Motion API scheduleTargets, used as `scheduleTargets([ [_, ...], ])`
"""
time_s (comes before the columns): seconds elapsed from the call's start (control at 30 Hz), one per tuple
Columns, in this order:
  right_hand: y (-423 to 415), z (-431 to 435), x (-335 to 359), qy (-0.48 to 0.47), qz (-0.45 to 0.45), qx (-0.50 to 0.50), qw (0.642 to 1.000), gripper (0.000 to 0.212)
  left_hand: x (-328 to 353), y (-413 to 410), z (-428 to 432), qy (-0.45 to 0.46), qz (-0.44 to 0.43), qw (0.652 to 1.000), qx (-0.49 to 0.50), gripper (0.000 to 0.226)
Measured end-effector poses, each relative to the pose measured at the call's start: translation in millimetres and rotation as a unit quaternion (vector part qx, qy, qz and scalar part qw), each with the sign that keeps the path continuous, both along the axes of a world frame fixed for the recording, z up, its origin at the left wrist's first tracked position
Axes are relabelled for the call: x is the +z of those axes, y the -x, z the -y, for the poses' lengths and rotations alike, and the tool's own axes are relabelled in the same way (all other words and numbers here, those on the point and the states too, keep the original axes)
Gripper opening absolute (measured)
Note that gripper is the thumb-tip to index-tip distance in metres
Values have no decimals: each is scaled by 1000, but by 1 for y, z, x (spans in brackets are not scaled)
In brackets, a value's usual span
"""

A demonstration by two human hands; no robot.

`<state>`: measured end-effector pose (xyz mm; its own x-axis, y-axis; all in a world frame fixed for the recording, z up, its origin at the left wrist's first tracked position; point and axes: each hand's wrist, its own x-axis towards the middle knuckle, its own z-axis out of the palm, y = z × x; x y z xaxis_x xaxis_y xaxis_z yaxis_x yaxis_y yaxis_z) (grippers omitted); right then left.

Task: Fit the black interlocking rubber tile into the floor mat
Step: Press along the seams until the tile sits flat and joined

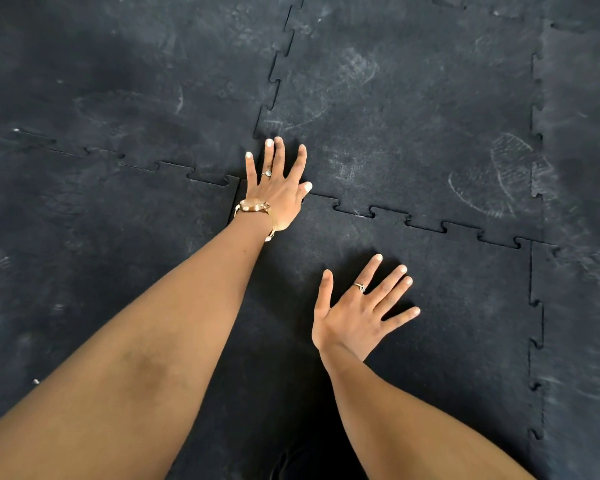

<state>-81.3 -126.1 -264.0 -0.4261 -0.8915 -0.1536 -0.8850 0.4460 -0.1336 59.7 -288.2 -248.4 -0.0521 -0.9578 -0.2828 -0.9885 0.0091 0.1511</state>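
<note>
The near-left corner of the black tile (pixel 430 306) is being covered by the left hand (pixel 277 195) and forearm, so its seam there cannot be judged. Its near edge is being cut off by the bottom border, in shadow.

Black interlocking rubber tile (pixel 447 306): you see it in the lower centre and right of the frame, lying flat, matte and darker than its neighbours, its toothed top and right edges meshed into the floor mat (pixel 412 109). Floor mat: scuffed black tiles with pale dusty footprints, filling the rest of the frame.
</note>
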Motion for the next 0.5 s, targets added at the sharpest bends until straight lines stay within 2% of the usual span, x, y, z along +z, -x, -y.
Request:
scheduleTargets([
  [0.2, 1, 0, 0, -7, -2, -1, 1000, 83, 5, 5, 1, -11, 9, 1000, 8, 61],
  [0.37, 0, 0, 0, 4, -2, -2, 1000, 83, -2, 4, -6, 41, 7, 999, 8, 63],
  [0.43, 0, 0, 0, 2, -5, -3, 1000, 83, -4, 5, -5, 37, -39, 998, 37, 73],
  [0.5, 0, 0, 0, -4, -5, -3, 1000, 82, -2, 13, 0, 1, -99, 992, 78, 97],
])
